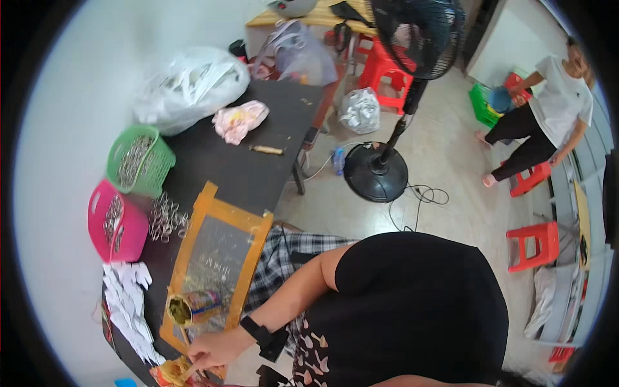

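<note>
My right hand [215, 350], with a black band and device at the wrist, is closed low over the table's near corner. A pale, thin wooden-looking stick [185, 336] shows at its fingers. Just below is a yellow-orange, crumpled-looking lump [171, 372], whose kind I cannot make out. Of my left hand [205, 382] only a sliver shows at the lower edge; its fingers are hidden. An open can [205, 302] with greenish-yellow paste lies tilted beside my right hand, on a clear sheet bordered by orange tape [187, 251].
A pink basket [132, 242] and a green basket [158, 171] hold metal rings; loose rings [169, 218] lie alongside. White gloves [129, 303], a pink cloth [240, 121] and a plastic bag [193, 87] are on the table. A fan [376, 173] and a person in white [560, 90] stand beyond.
</note>
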Action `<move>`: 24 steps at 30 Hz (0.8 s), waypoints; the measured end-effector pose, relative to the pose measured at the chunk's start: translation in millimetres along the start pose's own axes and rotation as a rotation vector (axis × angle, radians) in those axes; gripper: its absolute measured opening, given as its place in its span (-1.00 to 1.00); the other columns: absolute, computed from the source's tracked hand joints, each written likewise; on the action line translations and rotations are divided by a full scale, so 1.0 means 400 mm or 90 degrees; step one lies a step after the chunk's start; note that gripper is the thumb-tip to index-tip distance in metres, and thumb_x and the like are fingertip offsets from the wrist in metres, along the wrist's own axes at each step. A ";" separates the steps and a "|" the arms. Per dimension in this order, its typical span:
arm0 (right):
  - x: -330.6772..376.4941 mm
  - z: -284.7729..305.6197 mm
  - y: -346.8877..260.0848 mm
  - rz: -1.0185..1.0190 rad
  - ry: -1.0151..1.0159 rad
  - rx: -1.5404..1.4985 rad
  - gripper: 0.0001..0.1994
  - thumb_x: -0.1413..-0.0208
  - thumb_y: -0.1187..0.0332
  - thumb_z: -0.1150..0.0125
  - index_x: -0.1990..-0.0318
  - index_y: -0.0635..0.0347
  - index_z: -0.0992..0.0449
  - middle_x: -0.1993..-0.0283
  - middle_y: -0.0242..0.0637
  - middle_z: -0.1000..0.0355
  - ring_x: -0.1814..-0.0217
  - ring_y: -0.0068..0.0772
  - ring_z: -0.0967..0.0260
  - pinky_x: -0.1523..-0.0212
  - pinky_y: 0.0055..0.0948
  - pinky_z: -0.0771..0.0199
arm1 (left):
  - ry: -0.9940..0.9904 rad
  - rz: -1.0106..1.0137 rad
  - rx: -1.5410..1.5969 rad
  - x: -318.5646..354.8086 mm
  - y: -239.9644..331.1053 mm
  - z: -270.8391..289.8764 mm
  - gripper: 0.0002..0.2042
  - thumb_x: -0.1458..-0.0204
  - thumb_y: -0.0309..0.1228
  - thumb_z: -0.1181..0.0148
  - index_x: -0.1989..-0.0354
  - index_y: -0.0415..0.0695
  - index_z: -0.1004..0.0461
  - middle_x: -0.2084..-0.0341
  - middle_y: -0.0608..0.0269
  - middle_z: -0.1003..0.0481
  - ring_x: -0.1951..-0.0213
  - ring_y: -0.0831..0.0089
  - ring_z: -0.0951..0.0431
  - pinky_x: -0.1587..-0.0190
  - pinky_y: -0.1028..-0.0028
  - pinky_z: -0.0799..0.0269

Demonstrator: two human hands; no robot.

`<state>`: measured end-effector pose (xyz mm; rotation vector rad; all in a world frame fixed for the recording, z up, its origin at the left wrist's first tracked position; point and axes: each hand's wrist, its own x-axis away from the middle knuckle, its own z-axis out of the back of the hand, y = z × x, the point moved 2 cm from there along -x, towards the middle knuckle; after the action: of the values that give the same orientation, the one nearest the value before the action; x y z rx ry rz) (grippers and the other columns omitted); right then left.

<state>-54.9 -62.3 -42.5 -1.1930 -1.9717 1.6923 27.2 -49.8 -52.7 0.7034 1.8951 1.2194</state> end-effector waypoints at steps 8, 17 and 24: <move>0.016 0.046 -0.038 0.086 0.089 0.074 -0.79 -0.08 0.33 -0.22 0.43 0.33 -0.50 0.60 -0.34 -0.46 0.57 -0.57 -0.40 0.56 -0.52 -0.30 | -0.089 0.039 0.055 -0.035 -0.091 -0.059 -0.69 -0.12 -0.50 -0.04 -0.02 -0.38 -0.38 0.04 -0.03 -0.45 0.03 0.26 -0.48 -0.04 0.36 -0.40; 0.058 0.054 -0.134 0.217 0.124 0.196 -0.83 0.00 0.39 -0.11 0.54 0.28 -0.44 0.60 -0.10 -0.39 0.54 -0.22 -0.38 0.51 -0.32 -0.29 | -0.019 0.046 -0.027 -0.063 -0.048 0.135 -0.67 -0.12 -0.50 -0.04 -0.05 -0.37 -0.37 0.04 -0.01 -0.46 0.03 0.27 -0.49 -0.05 0.37 -0.40; 0.092 0.094 -0.144 0.055 0.038 0.275 -0.91 -0.13 0.44 -0.11 0.34 0.27 -0.48 0.60 -0.26 -0.31 0.57 -0.56 -0.24 0.54 -0.48 -0.25 | 0.117 0.049 -0.033 0.073 0.116 0.160 -0.71 -0.10 -0.56 -0.08 -0.02 -0.30 -0.40 0.13 0.12 -0.50 0.16 0.45 -0.53 0.14 0.50 -0.49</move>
<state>-126.1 -59.4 -10.8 -1.1585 -1.4340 1.9671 65.9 22.8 -35.0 0.6611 1.9927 1.4178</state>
